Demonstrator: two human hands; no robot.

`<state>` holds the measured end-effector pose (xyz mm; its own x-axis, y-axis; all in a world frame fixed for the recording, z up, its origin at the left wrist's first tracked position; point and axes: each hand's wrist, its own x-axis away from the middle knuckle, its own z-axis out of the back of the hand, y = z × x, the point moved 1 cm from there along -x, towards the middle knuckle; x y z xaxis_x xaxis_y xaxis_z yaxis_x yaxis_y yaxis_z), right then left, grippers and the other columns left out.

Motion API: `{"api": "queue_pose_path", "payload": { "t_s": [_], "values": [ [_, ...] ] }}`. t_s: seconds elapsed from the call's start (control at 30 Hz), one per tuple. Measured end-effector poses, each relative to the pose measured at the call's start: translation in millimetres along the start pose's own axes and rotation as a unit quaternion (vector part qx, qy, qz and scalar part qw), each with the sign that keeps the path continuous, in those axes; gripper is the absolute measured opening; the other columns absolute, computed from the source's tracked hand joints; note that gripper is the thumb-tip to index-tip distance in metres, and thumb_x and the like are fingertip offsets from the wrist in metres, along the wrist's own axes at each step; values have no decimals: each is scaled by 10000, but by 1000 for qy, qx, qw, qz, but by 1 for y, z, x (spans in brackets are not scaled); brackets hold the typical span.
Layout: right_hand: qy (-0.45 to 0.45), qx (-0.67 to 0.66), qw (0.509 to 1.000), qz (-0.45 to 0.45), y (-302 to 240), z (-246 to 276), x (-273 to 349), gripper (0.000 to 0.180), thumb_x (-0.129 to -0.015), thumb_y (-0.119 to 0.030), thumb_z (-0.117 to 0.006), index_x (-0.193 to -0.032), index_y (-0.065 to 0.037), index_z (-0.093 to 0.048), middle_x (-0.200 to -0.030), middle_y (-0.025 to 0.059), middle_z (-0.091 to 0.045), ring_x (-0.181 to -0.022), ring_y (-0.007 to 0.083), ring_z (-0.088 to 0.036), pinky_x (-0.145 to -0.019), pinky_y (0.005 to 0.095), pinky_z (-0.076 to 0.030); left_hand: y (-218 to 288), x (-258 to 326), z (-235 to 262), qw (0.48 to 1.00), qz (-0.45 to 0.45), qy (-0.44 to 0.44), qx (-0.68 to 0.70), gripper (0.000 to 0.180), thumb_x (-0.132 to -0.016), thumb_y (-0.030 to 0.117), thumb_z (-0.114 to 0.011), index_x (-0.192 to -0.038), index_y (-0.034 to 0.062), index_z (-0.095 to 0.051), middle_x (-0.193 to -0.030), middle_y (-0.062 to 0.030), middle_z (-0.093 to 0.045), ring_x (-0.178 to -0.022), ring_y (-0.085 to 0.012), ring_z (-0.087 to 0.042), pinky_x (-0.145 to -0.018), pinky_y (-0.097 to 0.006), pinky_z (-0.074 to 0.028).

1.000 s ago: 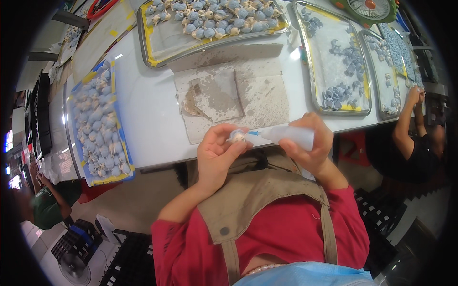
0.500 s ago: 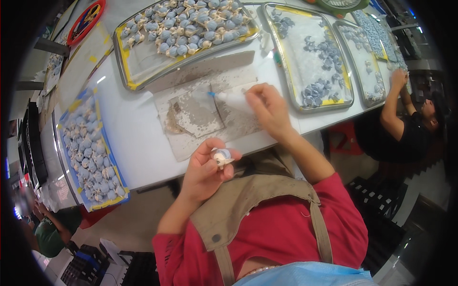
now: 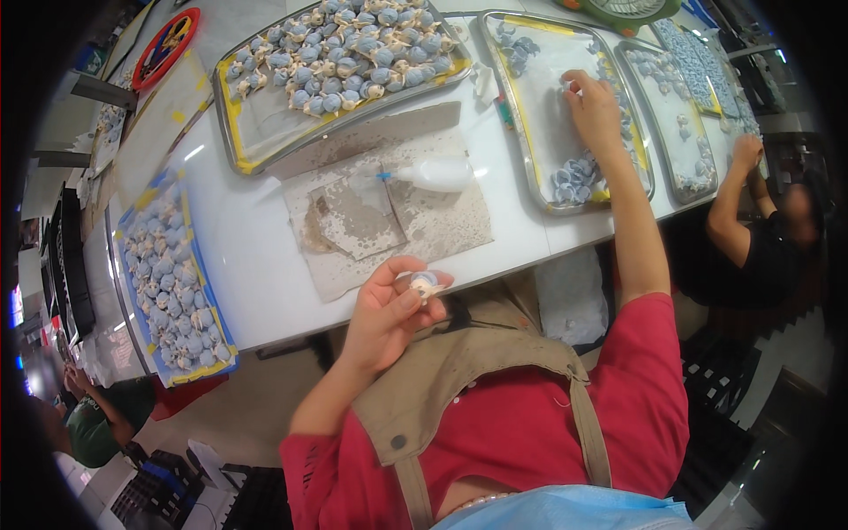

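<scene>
My left hand (image 3: 380,318) is closed in front of my apron, pinching a small cream-and-blue-grey figurine (image 3: 426,283) between thumb and fingers. Reaching out to the right, my right hand (image 3: 594,110) is over a metal tray (image 3: 535,163) of small curved blue-grey pieces (image 3: 575,178). Its thumb and fingertips are bent together; whatever lies between them is too small to make out. A white squeeze bottle (image 3: 442,174) with a blue tip lies on a stained cardboard sheet (image 3: 459,221) between the two hands, touched by neither.
A metal tray (image 3: 231,132) heaped with figurines stands at the back; a blue-edged tray (image 3: 231,353) of them is at left. Another tray (image 3: 652,115) stands at right, near a co-worker's arm (image 3: 729,199). A red basket (image 3: 168,49) and a green fan (image 3: 623,11) are farther back.
My right hand has let go of the squeeze bottle, leaving it on the cardboard, and moved right over the tray of curved pieces. My left hand still holds the figurine, shifted slightly right.
</scene>
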<state>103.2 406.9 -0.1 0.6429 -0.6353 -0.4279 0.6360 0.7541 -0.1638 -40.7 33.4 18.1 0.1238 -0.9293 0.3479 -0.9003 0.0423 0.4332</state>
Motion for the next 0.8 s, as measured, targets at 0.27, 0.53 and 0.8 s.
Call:
{"api": "queue_pose_path", "payload": {
  "t_s": [0.27,0.53,0.8],
  "values": [
    [-253,-518,806,-131,-127,53,65,173,-773,-65,-671,-921,-28,-591,-842,-2,-578,-756,70,-502,-678,201,-413,-6,-4,5,977,-103,82,-169,383,-810,-12,-609,-1161,2,-457,-1165,-176,-538,-894,-197,-604,-801,-276,-496],
    [-245,-537,805,64,-211,69,110,285,-704,16,-694,-973,-44,-624,-881,79,-617,-777,162,-614,-646,267,-506,-1,4,4,984,-106,18,-143,471,-816,-50,-605,-1241,10,-412,-1139,-104,-536,-966,-151,-574,-843,-253,-470],
    [-160,-457,870,92,-221,68,116,286,-673,23,-712,-937,-57,-638,-876,84,-629,-744,207,-621,-621,281,-520,-4,7,8,963,-163,26,-212,395,-866,-21,-554,-1241,5,-431,-1045,-97,-581,-930,-106,-564,-812,-222,-446]
  ]
}}
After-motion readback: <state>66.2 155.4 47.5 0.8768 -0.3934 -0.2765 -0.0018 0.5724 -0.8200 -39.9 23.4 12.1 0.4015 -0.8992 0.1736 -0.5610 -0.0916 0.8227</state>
